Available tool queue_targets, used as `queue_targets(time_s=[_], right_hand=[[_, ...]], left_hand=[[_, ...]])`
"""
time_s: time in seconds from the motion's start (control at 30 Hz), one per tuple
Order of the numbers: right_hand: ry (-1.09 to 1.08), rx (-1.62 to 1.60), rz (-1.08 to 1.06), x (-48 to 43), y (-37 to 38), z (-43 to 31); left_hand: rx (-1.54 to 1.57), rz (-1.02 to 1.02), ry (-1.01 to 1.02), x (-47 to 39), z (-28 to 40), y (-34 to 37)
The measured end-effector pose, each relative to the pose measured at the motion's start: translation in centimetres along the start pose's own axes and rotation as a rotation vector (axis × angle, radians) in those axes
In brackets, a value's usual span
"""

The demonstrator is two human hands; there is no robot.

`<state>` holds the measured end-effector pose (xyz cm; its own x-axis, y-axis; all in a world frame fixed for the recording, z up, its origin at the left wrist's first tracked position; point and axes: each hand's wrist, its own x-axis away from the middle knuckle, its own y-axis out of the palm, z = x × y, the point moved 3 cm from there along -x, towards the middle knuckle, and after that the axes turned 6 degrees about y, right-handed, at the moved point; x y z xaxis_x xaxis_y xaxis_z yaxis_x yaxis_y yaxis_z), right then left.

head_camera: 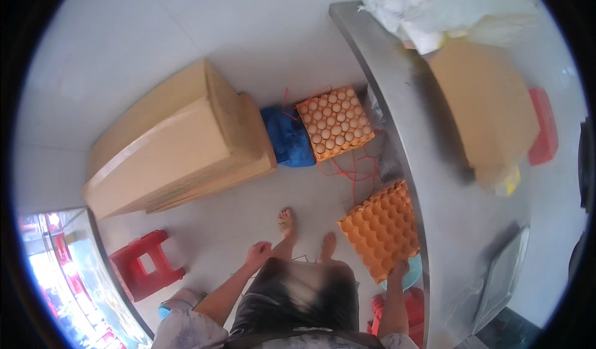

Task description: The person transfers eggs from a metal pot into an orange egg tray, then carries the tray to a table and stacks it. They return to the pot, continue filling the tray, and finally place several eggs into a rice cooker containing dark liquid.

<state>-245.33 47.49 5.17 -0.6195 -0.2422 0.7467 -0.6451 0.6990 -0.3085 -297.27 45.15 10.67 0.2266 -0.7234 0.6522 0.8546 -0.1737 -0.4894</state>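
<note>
My right hand (398,271) grips the near corner of an orange moulded egg tray (382,230) whose cups hold no eggs. Part of a pale green basin (410,274) shows below that corner. Loosely curled above my left thigh is my left hand (258,254), with nothing visible in it. Farther ahead on the floor, a second orange egg tray (347,147) carries rows of brown eggs (336,130). A blue plastic bag (291,139) lies against its left side. Red plastic twine (354,174) is strewn on the floor between the two trays.
Large cardboard boxes (172,148) stand at the left, with a red plastic stool (146,266) nearer me. A metal counter (396,111) runs along my right, bearing a piece of cardboard (486,111) and white plastic bags (393,4). Another red stool (412,314) is beside my right forearm.
</note>
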Motion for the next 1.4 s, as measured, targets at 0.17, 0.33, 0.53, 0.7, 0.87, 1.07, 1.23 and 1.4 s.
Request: queue_targets(time_s=[0.17, 0.33, 0.53, 0.7, 0.87, 1.07, 1.23, 1.4], right_hand=[[-0.020, 0.091, -0.044, -8.3, -2.4, 3.7], [-0.425, 0.873, 0.256, -18.9, -7.8, 3.1], [-0.926, 0.998, -0.378, -16.1, 16.7, -1.9], [-0.772, 0.682, -0.436, -14.8, 37.2, -7.7], [-1.017, 0.787, -0.338, -18.2, 44.4, -8.7], [-0.831, 0.969, -0.492, -24.9, 47.7, -9.5], [-0.565, 0.726, -0.612, -26.9, 48.5, -8.6], [-0.435, 0.685, -0.648, -25.0, 48.1, -7.9]], left_hand=[[0.022, -0.064, 0.144, -16.6, 3.5, 5.2], [0.215, 0.046, 0.124, -30.0, 4.6, 11.1], [0.301, 0.264, 0.083, -37.3, 5.4, 15.0], [0.318, 0.259, 0.042, -39.2, 6.1, 15.2], [0.641, 0.289, 0.095, -40.4, 5.7, 15.7], [0.750, 0.237, 0.134, -40.2, 6.4, 16.3], [0.772, 0.318, 0.127, -38.7, 7.1, 17.2], [0.871, 0.345, 0.085, -37.2, 6.8, 18.5]])
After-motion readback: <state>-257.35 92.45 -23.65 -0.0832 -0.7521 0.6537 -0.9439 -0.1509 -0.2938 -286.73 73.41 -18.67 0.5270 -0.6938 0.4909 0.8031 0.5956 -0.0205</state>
